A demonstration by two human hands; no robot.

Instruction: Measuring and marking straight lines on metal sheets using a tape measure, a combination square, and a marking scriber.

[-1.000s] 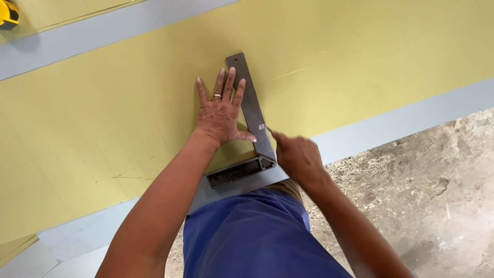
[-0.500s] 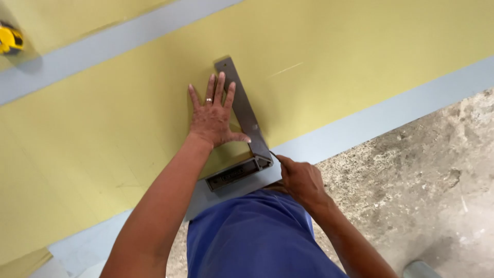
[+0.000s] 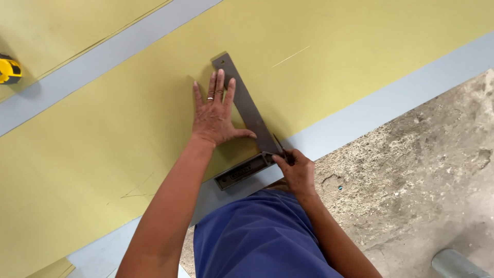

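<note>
The flat grey steel try square is lying on the wide pale-yellow sheet, its thin blade running up and away across the sheet and its thicker stock sitting against the sheet's near edge, over the grey-blue tabletop. The left hand is pressing flat on the sheet just to the left of the square's blade, fingers spread and thumb stretched out to touch the blade's edge; its grip is open, holding nothing. Compared with half a second and one second earlier, this hand is staying in the same place against the blade, while the right hand is now lying at the square's inner corner, where blade meets stock, on the blade's right side. Its fingers are pinched together around a thin dark marking tool whose tip is resting against the blade's right edge. Judged from this, the square is being held steady while a line is being started along the blade. Far to the left of the square, a yellow tape measure is resting on the tabletop.
</note>
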